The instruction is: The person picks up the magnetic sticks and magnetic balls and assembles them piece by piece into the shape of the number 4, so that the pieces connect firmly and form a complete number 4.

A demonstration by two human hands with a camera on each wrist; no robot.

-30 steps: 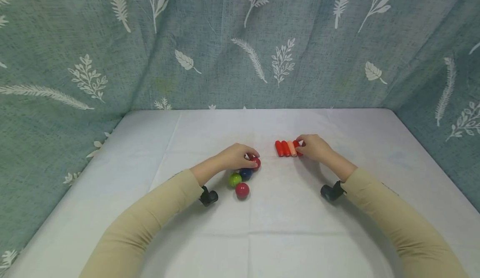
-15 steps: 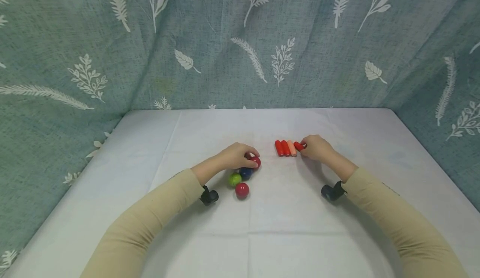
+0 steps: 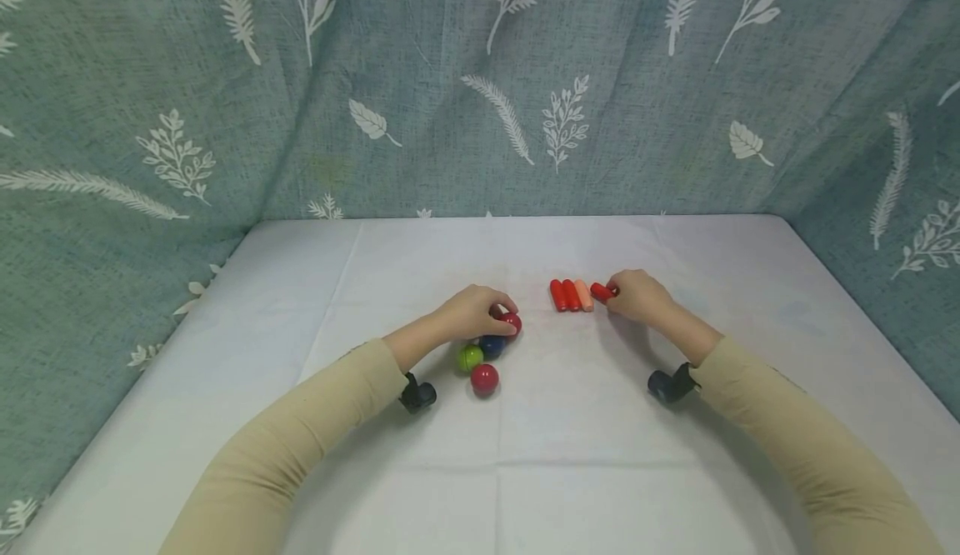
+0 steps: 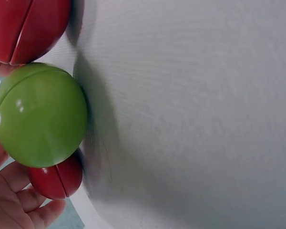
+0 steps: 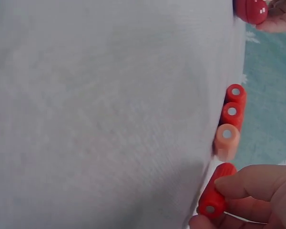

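My left hand (image 3: 474, 312) grips a glossy red ball (image 3: 512, 323) between thumb and fingers. Beside it on the cloth are a dark blue ball (image 3: 492, 347), a green ball (image 3: 470, 359) and a nearer red ball (image 3: 484, 379); the left wrist view shows seams on the green ball (image 4: 40, 117) and the red ones. My right hand (image 3: 637, 295) pinches a small red cylinder (image 5: 215, 191) with a pale disc at its end. That cylinder lies at a slant, apart from a row of two red cylinders (image 3: 564, 296) and one peach cylinder (image 3: 583, 296).
A white cloth (image 3: 585, 438) covers the table. Patterned blue-green fabric (image 3: 480, 122) hangs behind and along both sides. Each wrist carries a black camera (image 3: 670, 384) close above the cloth.
My right hand has drawn the end red cylinder away from the row, to the right, and turned it aslant. The left hand has stayed at the red ball.
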